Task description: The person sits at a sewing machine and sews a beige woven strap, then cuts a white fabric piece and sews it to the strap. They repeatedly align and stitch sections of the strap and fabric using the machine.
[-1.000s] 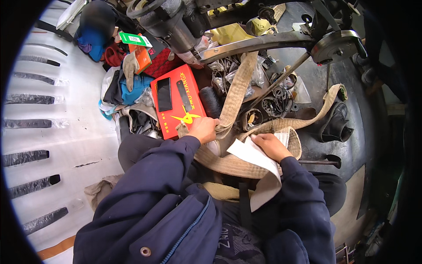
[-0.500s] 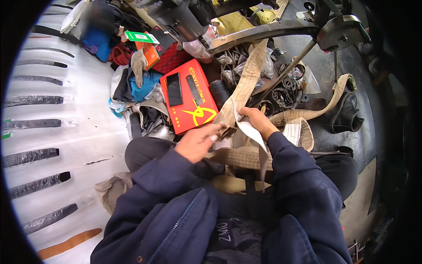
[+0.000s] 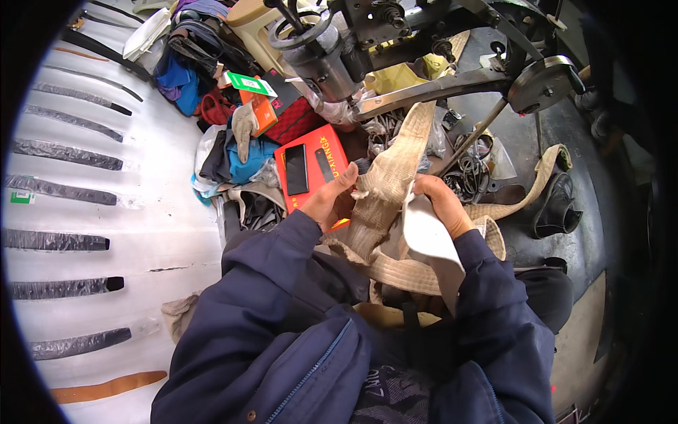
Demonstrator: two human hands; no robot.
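Note:
A long beige quilted strap (image 3: 417, 134) with frayed edges runs down from beneath a metal machine and loops across my lap. My left hand (image 3: 326, 203) is closed on the strap's left edge, thumb raised on top and the other fingers mostly hidden behind. On the opposite edge, my right hand (image 3: 445, 206) pinches the strap together with a smooth white strip (image 3: 427, 237), which hangs curved toward my right sleeve. Between the hands the fabric is spread out and looks worn.
The machine's arm and round wheel (image 3: 542, 83) stand ahead. A red box (image 3: 330, 143) bearing a dark phone (image 3: 296, 169) lies ahead-left, beside piled cloth and a glove (image 3: 243, 133). Tangled metal parts and a black shoe (image 3: 554, 212) are right. Wrapped dark strips (image 3: 67, 154) lie left.
My left hand has gone from hovering beside the strap to gripping its edge. The strap is now raised and spread between both hands, and the white strip shows its broad face. The view has shifted slightly.

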